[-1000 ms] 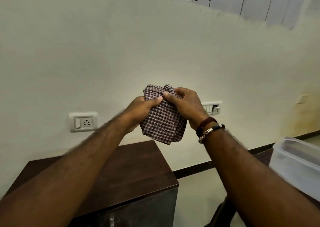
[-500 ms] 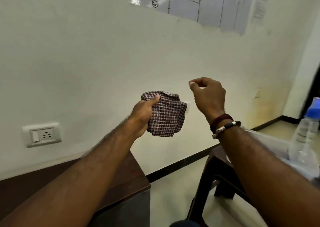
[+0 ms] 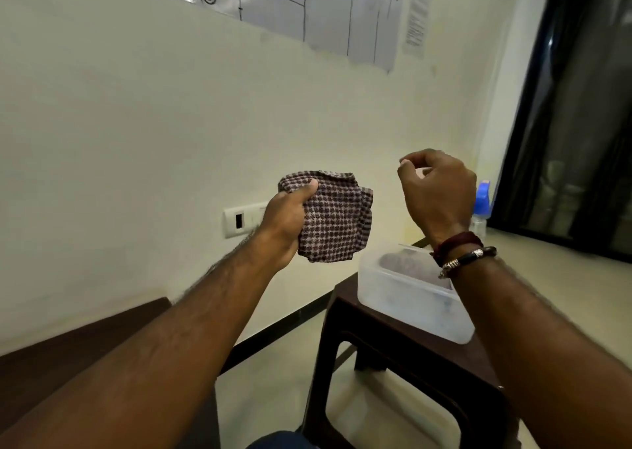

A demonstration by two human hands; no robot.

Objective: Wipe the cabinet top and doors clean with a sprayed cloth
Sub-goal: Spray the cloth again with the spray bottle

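My left hand (image 3: 284, 222) holds a bunched brown-and-white checked cloth (image 3: 333, 219) up in the air in front of the wall. My right hand (image 3: 436, 192) is raised to the right of the cloth, apart from it, with the fingers curled loosely and nothing in them. A corner of the dark brown cabinet top (image 3: 85, 339) shows at the lower left, below my left forearm. A clear spray bottle with a blue cap (image 3: 481, 209) stands behind my right wrist, mostly hidden by it.
A dark stool (image 3: 403, 356) at the lower right carries a translucent plastic box (image 3: 407, 298). A wall socket (image 3: 241, 221) sits behind my left hand. A whiteboard sheet (image 3: 307, 7) hangs on the wall above, and a dark doorway (image 3: 581, 113) is at the far right.
My right hand has let go of the cloth and moved off to the right. My view has swung right, so the cabinet slid left and the stool, box and bottle came in.
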